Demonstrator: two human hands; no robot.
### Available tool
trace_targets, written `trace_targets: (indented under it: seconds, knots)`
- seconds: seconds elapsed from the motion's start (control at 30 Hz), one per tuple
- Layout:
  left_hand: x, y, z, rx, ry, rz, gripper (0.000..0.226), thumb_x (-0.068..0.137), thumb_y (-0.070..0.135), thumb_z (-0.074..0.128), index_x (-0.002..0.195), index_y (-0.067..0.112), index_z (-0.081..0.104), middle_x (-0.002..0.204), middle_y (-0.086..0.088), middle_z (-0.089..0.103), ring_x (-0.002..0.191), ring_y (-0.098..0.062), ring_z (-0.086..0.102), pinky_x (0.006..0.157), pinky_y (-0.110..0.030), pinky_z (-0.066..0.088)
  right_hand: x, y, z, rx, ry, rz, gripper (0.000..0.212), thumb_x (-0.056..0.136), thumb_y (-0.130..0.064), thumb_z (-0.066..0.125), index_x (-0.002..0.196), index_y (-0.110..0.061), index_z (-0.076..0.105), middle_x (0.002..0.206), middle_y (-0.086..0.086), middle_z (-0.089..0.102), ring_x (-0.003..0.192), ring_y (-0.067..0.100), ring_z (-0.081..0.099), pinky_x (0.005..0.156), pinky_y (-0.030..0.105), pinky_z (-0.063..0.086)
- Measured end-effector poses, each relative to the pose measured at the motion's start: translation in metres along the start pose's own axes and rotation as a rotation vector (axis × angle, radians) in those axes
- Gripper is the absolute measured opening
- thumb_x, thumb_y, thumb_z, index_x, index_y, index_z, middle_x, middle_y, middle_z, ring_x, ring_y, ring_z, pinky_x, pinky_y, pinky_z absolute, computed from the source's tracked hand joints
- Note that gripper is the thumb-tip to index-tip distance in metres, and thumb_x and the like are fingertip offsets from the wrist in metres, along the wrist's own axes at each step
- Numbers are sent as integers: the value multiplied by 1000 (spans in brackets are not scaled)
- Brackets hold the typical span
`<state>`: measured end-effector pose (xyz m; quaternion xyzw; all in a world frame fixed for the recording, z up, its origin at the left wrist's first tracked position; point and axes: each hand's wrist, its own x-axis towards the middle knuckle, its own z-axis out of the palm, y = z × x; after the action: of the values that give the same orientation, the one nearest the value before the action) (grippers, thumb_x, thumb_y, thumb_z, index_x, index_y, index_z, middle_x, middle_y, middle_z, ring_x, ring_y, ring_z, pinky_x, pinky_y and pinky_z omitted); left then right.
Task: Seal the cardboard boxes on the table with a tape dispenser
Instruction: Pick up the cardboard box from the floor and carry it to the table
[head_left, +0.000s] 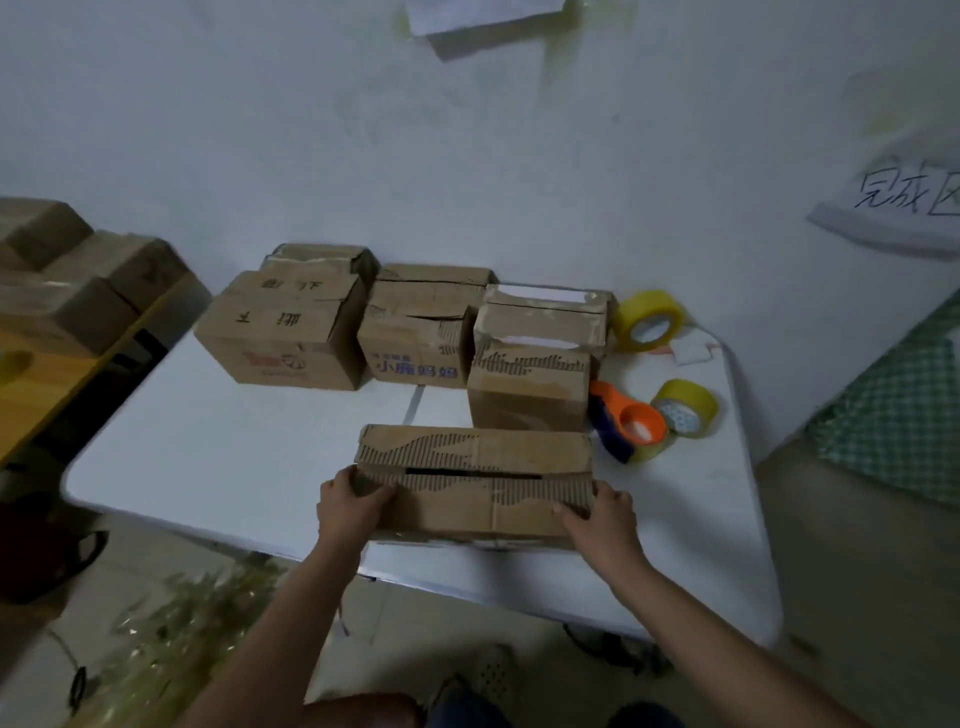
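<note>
A long box (475, 483) lies at the near edge of the white table (234, 452), flaps shut with a dark gap between them. The left hand (350, 501) grips its left end, the right hand (602, 517) its right end. Just right lies the orange dispenser (626, 423), behind stand more boxes (415, 332)

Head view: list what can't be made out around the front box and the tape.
- Front box: contents hidden; only a dark slit between the flaps shows.
- Box ends: covered by left hand and right hand.
- Dispenser: blade too small to tell.
- Wall sign: cut off by the right edge.
</note>
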<state>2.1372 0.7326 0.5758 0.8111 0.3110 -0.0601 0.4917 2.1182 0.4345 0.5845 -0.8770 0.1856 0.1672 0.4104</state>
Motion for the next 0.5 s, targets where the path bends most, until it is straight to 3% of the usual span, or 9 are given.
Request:
trace_targets:
  seconds: [0.33,0.4,0.5]
  knots:
    - [59,2,8,101,-149,119,65,89,22,70,146,13,40,140,-14,43,128,-35,44,107,-54,41,17,-7,34,27,23,160,54,92,-38,60,129,-2,44,128,17,40,115,32,49,99,42,46]
    - [59,4,13,219,-150,198,66,91,22,68,149,16,36,142,-15,43,129,-36,44,106,-55,41,19,-1,36,47,37,155,50,94,-36,58,128,-2,47,128,18,44,113,32,52,97,41,47]
    - [53,7,18,499,-9,425,74,91,19,66,154,12,27,158,-18,26,139,-40,33,109,-56,34,21,8,38,72,60,138,45,98,-33,52,129,-2,47,126,18,47,109,30,55,92,36,49]
